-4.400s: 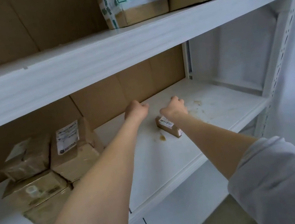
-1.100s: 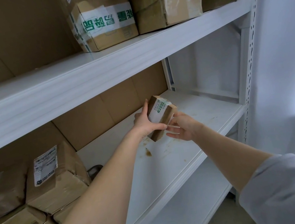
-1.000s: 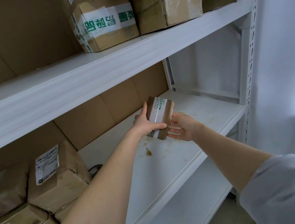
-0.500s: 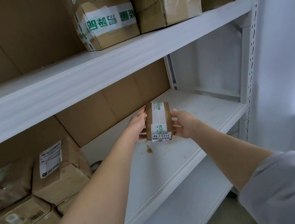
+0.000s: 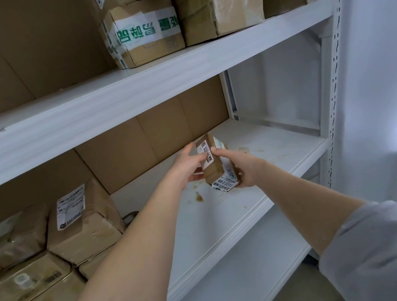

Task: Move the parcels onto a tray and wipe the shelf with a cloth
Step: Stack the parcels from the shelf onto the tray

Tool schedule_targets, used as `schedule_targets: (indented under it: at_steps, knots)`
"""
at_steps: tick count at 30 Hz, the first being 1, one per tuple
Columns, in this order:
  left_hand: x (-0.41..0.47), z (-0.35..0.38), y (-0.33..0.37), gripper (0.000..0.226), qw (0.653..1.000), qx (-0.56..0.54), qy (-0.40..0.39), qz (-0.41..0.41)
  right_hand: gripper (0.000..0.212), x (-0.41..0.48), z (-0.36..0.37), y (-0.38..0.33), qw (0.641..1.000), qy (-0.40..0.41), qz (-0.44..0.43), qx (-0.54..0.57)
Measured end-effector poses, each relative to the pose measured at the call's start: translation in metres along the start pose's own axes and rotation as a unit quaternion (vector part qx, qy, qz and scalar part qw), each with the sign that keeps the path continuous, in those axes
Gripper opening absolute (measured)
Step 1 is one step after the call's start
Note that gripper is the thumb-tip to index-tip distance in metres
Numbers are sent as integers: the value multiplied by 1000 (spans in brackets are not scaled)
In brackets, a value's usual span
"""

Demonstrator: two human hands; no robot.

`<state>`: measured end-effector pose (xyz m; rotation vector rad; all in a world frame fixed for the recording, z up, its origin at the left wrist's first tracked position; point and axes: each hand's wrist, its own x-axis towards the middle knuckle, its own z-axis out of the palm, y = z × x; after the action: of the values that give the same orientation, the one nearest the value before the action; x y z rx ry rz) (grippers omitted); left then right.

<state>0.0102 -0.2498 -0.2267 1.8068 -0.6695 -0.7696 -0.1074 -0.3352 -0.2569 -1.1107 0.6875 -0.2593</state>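
A small brown parcel with white labels and green-printed tape hangs a little above the white middle shelf. Both hands grip it: my left hand on its left side, my right hand on its right side and underneath. Brown stains mark the shelf just below the parcel, and more stains lie to the right. A stack of several brown parcels fills the shelf's left end. No tray or cloth shows.
The upper shelf carries several parcels, one with green-lettered white tape. Brown cardboard backs the shelves. A perforated white upright and a white curtain stand at the right. A lower shelf sits beneath.
The parcel was lifted off the shelf and turned in both hands; in the last half second it tipped so its numbered label end points down toward me.
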Motion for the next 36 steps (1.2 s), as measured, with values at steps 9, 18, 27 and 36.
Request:
schedule_targets:
  at_steps: [9, 18, 27, 36]
  knots:
    - [-19, -11, -4, 62, 996, 32, 34, -76, 51, -12, 14, 9, 992, 15, 14, 126]
    - [-34, -42, -1, 54, 995, 46, -13, -89, 47, 3, 46, 10, 989, 27, 9, 148]
    - [-48, -98, 9, 60, 989, 123, 87, -2, 28, 33, 125, -4, 972, 180, -149, 13]
    - [-62, -182, -5, 93, 953, 236, 190, 10, 37, 31, 225, -8, 988, 57, -136, -55]
